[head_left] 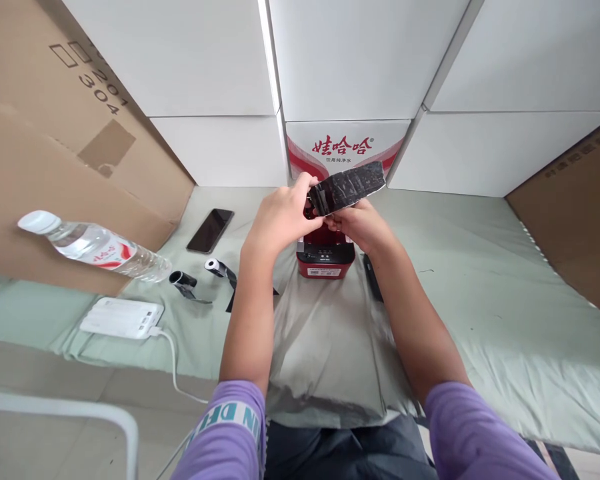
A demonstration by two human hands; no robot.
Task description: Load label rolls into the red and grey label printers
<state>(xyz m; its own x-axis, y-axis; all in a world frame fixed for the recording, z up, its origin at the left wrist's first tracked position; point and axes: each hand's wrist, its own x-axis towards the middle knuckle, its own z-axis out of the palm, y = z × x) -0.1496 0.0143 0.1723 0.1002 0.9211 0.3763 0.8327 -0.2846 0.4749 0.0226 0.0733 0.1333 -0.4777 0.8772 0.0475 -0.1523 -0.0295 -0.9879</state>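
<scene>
Two hands: left hand (pixel 280 217) and right hand (pixel 363 223) both pinch one black strip (pixel 347 187), flat and glossy, long axis left-right, right end tilted up, above one red boxy printer (pixel 325 257) on the green sheet (pixel 480 300). Left: one clear plastic bottle (pixel 97 248), one phone (pixel 210 230), two small black rolls (pixel 183 278).

Bare green sheet (pixel 480 293) lies open on the right. Left of the red device (pixel 325 257), passage is cluttered by two small rolls (pixel 200 275), a phone (pixel 211 230), a power bank (pixel 122 317) and a tilted water bottle (pixel 95 245). White boxes (pixel 360 60) wall off the far side.
</scene>
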